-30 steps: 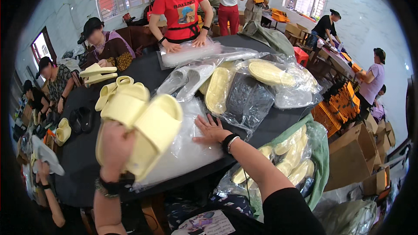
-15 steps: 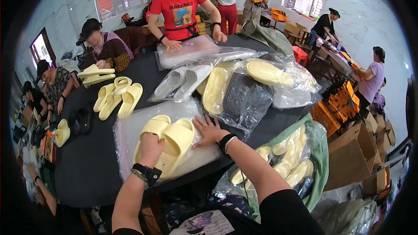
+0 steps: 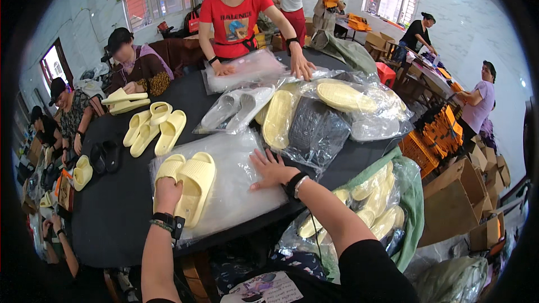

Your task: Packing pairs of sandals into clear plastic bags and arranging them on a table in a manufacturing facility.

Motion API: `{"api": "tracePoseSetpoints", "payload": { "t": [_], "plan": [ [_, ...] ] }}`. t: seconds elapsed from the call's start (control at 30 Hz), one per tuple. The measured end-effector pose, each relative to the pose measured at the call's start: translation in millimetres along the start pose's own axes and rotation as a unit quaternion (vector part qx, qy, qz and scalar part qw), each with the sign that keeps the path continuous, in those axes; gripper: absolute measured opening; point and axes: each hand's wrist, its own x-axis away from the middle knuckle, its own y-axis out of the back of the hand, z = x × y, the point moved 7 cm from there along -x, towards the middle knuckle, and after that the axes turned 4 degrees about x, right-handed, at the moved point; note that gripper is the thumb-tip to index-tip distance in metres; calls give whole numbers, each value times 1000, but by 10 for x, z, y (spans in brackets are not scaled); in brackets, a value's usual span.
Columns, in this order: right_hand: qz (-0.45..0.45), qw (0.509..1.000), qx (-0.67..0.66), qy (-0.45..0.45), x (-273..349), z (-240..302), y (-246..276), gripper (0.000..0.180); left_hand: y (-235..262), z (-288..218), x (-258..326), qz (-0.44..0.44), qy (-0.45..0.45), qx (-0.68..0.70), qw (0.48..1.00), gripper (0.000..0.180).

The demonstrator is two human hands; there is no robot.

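A pair of pale yellow slide sandals (image 3: 196, 191) is gripped by my left hand (image 3: 168, 193), its fingers closed over the inner edges of the pair. The sandals are over the left part of a stack of clear plastic bags (image 3: 233, 191); whether they touch it I cannot tell. On the right side of that stack my right hand (image 3: 273, 169) lies flat, palm down, fingers spread. Beyond it, bagged yellow slides (image 3: 278, 120) and grey slides (image 3: 241, 106) lie in clear plastic.
Loose yellow slides (image 3: 170, 132) and black slides (image 3: 105, 157) stand left on the dark table (image 3: 106, 219). A green-edged sack (image 3: 412, 191) of bagged slides is at lower right. Across the table a co-worker in a red shirt (image 3: 236, 22) handles another bag stack (image 3: 244, 70).
My left hand has moved left with the pair of slides across the bag stack. My right hand stays almost in place. The co-worker's hand opposite has reached forward onto the bags.
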Motion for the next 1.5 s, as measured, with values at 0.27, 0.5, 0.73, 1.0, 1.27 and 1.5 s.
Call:
{"api": "tracePoseSetpoints", "payload": {
  "t": [0.27, 0.5, 0.73, 1.0, 1.27, 1.5],
  "plan": [
    [-208, 968, 87, 113, 660, 753, 184, 88, -33, 77, 12, 6, -7, -19, 1000, 35],
    [-103, 991, 41, 69, 948, 514, -434, 90, 19, -27, -32, 0, 11, 15, 1000, 35],
    [-54, 996, 47, 58, 825, 722, 13, 83, -18, 122, 28, -5, -11, 6, 1000, 38],
    [-211, 974, 68, 34, 679, 720, -300, 77, -9, -13, 3, -16, -30, 21, 999, 36],
    [-175, 982, 52, 57, 515, 819, -496, 81, 185, 197, 156, -36, -7, 73, 997, 29],
    [-97, 995, 37, 9, 588, 662, -390, 87, 342, -289, 349, -98, -120, 93, 984, 27]
  ]
}}
